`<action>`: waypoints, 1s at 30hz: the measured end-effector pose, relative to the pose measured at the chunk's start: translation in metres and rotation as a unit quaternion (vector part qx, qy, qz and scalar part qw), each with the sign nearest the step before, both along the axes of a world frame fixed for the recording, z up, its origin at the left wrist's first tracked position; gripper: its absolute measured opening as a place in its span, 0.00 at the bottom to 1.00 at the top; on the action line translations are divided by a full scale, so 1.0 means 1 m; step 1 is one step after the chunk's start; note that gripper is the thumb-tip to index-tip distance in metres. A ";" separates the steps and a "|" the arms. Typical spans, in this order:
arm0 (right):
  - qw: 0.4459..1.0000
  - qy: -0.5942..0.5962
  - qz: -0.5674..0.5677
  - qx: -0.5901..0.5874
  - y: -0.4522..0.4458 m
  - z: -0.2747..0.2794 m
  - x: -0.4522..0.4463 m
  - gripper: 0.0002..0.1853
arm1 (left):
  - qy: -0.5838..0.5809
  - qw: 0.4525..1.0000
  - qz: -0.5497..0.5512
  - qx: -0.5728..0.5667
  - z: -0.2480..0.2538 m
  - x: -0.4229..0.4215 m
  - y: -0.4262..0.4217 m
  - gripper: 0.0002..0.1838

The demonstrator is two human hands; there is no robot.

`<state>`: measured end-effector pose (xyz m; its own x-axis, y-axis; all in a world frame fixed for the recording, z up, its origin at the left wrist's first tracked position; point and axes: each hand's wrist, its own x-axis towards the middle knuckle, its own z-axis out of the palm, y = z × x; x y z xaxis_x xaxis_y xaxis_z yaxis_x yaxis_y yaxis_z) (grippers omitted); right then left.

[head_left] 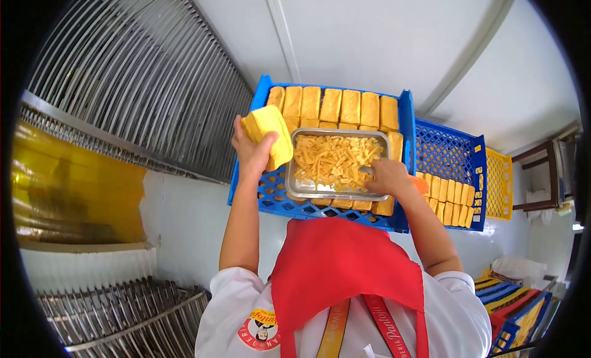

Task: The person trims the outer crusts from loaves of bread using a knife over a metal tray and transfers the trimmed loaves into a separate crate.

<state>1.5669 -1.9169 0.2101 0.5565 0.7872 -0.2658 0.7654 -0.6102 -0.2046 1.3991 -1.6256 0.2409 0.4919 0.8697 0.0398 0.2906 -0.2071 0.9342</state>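
My left hand (251,150) grips a yellow loaf (271,135), held tilted at the left side of the blue crate (407,121). A metal tray (295,189) full of yellow-brown strips (329,158) rests on the crate among rows of golden loaves (351,106). Over the tray's right edge, my right hand (389,176) is closed round a tool with an orange handle (420,184); a bit of its metal shows by the strips, and the rest is hidden by the hand.
To the right stand a second blue crate (446,149) with small loaves (452,201) and a yellow crate (500,184). Metal racks (148,69) rise at the left. Stacked coloured crates (514,309) are at the lower right, and a wooden frame (554,173) at the far right.
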 end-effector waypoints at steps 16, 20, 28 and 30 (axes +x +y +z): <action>0.992 -0.083 0.091 -0.001 0.008 -0.060 -0.011 0.21 | 0.417 0.860 -0.070 0.286 -0.131 -0.058 -0.020 0.54; 0.996 -0.068 0.061 -0.009 0.017 -0.048 0.006 0.22 | 0.321 0.822 -0.083 0.463 -0.123 -0.035 -0.047 0.49; 0.997 -0.066 0.041 -0.005 0.012 -0.050 -0.001 0.23 | 0.384 0.896 -0.168 0.146 -0.103 0.008 -0.100 0.76; 0.998 -0.058 0.035 -0.018 0.013 -0.050 -0.001 0.24 | 0.399 0.888 -0.186 0.130 -0.100 0.009 -0.097 0.76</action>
